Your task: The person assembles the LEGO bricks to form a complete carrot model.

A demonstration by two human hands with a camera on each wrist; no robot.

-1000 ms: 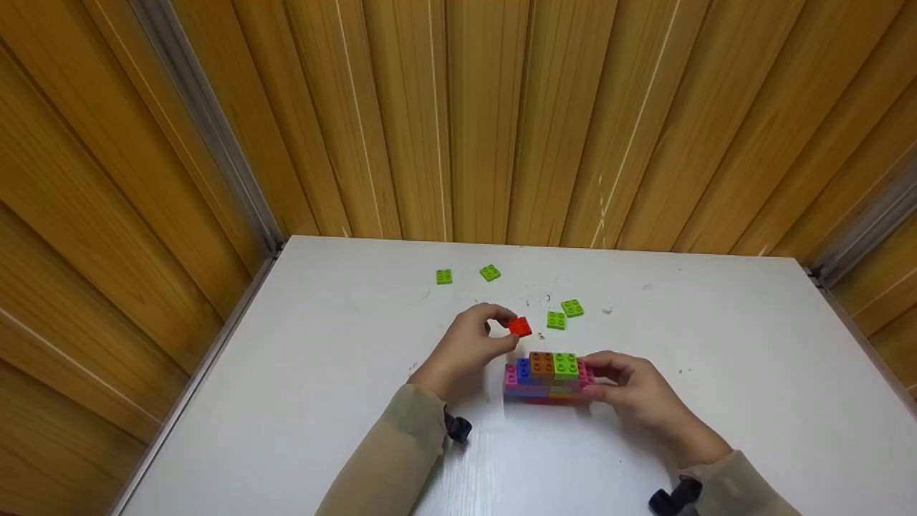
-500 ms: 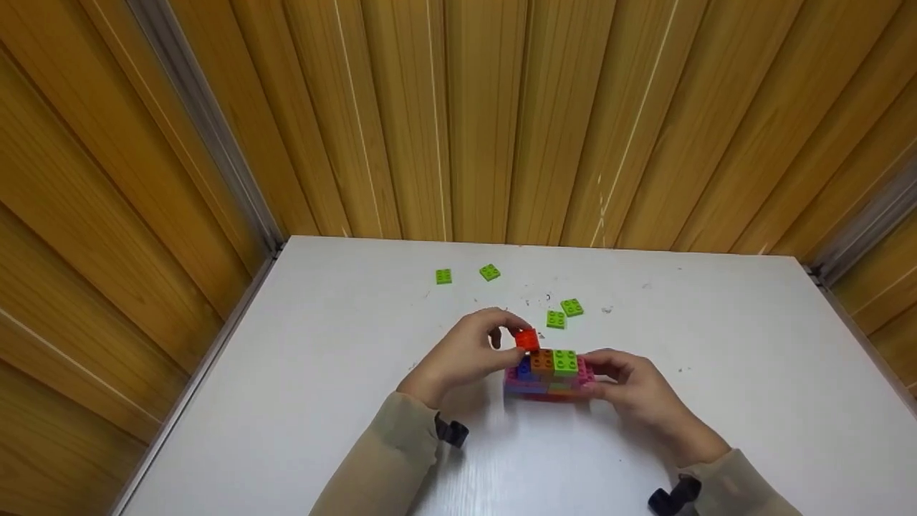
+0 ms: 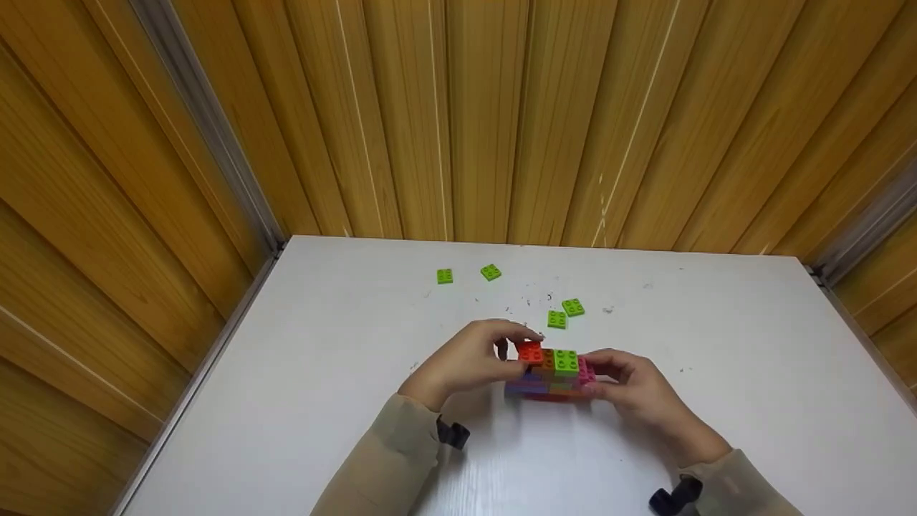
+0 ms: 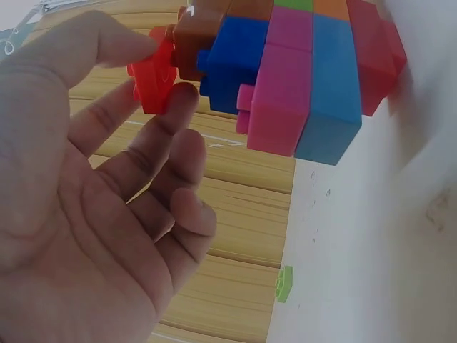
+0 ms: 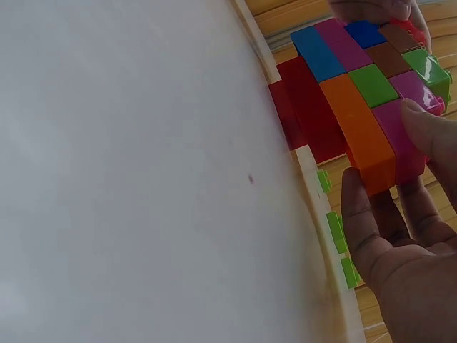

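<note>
In front of you lies the white table (image 3: 344, 401), set into a corner of wood-panelled wall (image 3: 501, 107), and near its middle stands the block build (image 3: 550, 376), a low stack of pink, blue, orange, green and red bricks resting on the table. Your right hand (image 3: 634, 394) steadies the right end of that build, with the thumb curled onto the pink brick at the top and the other fingers wrapped against the side, as the right wrist view shows. Your left hand (image 3: 469, 358) is at the build's left end, pinching the small red brick (image 3: 530, 352) between thumb and fingertips; the brick sits at the top left corner beside the brown brick (image 4: 207, 36), and from the left wrist view it seems not quite seated, though the angle is poor. Beyond your hands, two loose green bricks (image 3: 564, 313) lie close together near the build, and two more green bricks (image 3: 467, 274) lie well apart from it toward the far edge of the table.
</note>
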